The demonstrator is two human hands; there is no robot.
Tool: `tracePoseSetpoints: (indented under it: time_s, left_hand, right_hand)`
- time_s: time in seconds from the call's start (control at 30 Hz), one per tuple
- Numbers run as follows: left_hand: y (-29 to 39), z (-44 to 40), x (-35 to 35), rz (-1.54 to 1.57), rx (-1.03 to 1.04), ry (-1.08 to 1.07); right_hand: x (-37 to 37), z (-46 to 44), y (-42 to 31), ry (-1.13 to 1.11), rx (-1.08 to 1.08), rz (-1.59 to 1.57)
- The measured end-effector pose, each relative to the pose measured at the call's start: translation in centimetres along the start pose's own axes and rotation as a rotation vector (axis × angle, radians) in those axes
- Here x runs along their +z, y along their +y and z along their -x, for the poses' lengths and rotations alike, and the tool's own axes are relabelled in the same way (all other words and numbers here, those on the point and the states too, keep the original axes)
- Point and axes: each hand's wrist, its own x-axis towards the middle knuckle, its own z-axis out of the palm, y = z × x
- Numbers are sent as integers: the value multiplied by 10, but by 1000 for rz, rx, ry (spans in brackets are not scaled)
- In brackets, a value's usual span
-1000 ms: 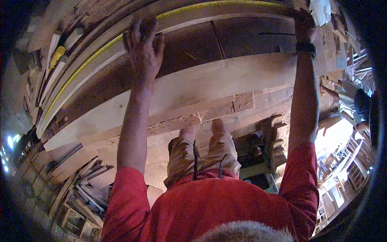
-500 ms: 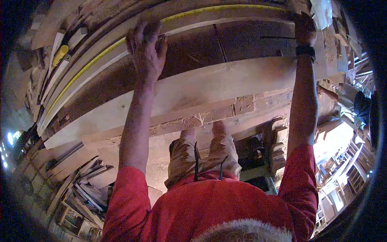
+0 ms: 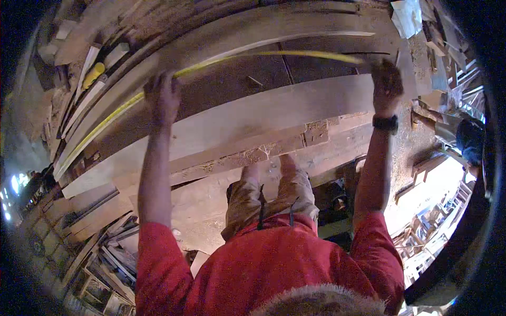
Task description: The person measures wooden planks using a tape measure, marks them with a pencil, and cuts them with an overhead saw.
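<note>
A yellow tape measure (image 3: 311, 53) is stretched out across the workbench. On the left its blade lies along a long narrow board (image 3: 274, 40); toward the right it bows away from that board, over the dark bench surface. My left hand (image 3: 162, 97), blurred by motion, is closed around the blade at the board's edge. At the blade's right end, my right hand (image 3: 387, 84) has its fingers curled round the tape; the case is hidden in the grip. A wide pale plank (image 3: 274, 108) lies on the near side, below both hands.
Wood strips and a yellow-handled tool (image 3: 94, 75) lie at the far left. Offcuts (image 3: 118, 258) are piled at lower left. Another person (image 3: 466, 137) is at the right edge. Sawdust and scraps cover the bench's near edge (image 3: 253, 155).
Both hands have come nearer to me and shifted left. The right part of the tape has left the narrow board's edge and now curves over the dark surface.
</note>
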Motion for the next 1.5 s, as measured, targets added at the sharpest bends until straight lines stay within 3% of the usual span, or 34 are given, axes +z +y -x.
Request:
tracePoseSetpoints:
  time_s: [0.03,0.07,0.1,0.13,0.2,0.27,0.33,0.37,0.4,0.47,0.53,0.57,0.63,0.73,0.8,0.83,0.87,0.93,0.97,1.07,1.13,1.17,1.23,1.27,1.3,1.33,1.4,1.5]
  left_hand:
    - [-26,10,-3,45,-24,-1]
    - [-53,23,-8,91,-49,-7]
    - [-75,35,-19,-62,-122,-134]
    - [-98,47,-30,-215,-195,-260]
    - [-171,83,-34,-234,-220,-372]
    - [-221,123,-60,-251,-267,-405]
    - [-260,167,-95,-386,-24,-223]
    - [-273,183,-106,-359,-53,-175]
    - [-281,198,-118,-328,-78,-134]
    - [-282,219,-145,-230,-351,-326]
    - [-233,209,-183,-295,-126,-143]
    - [-243,227,-187,-286,-121,-142]
    - [-257,247,-182,-420,-282,-368]
    - [-263,257,-187,-428,-331,-196]
    - [-328,289,-177,-387,-351,-131]
    - [-350,302,-175,-340,-351,-81]
    - [-344,301,-185,-341,-359,-74]
    - [-341,300,-205,-500,-165,-128]
    - [-344,302,-215,-360,-189,-139]
    - [-341,304,-228,-432,-330,-235]
    - [-342,311,-235,-421,-253,-220]
    - [-347,320,-233,-428,-304,-241]
    - [-350,322,-230,-432,-361,-254]
    - [-345,318,-230,-423,-412,-269]
    - [-341,314,-230,-415,-461,-286]
    - [-341,310,-226,-412,-459,-286]
    - [-341,298,-214,-419,-219,-246]
    - [-293,248,-191,-351,-31,-178]
  right_hand:
    - [1,16,-10,77,354,-669]
    - [3,33,-16,58,526,-910]
    - [5,51,-22,79,714,-1142]
    - [1,60,-29,3,701,-1033]
    - [-13,75,-52,-154,648,-901]
    - [-19,86,-75,-137,788,-1065]
    - [-22,99,-106,-3,1009,-1537]
    - [-23,104,-121,44,1093,-1689]
    - [-49,86,-148,-213,888,-1176]
    - [-69,72,-171,-240,482,-653]
    - [-69,83,-167,-254,523,-618]
    - [-68,90,-167,-262,559,-599]
    - [-70,98,-165,-259,592,-589]
    - [-75,110,-179,-324,572,-606]
    - [-83,103,-195,-418,404,-624]
    - [-87,102,-210,-431,453,-733]
    - [-88,101,-226,-444,502,-840]
    - [-84,100,-245,-471,455,-823]
    - [-81,102,-250,-499,419,-806]
    - [-68,111,-253,-489,506,-768]
    - [-53,130,-237,-376,613,-860]
    - [-52,135,-221,-307,639,-836]
    - [-62,135,-178,-229,347,-318]
    - [-71,130,-165,-208,383,-345]
    - [-93,107,-173,-164,656,-682]
    - [-98,109,-164,-145,720,-731]
    - [-112,111,-149,-230,489,-434]
    - [-115,110,-160,-318,485,-422]
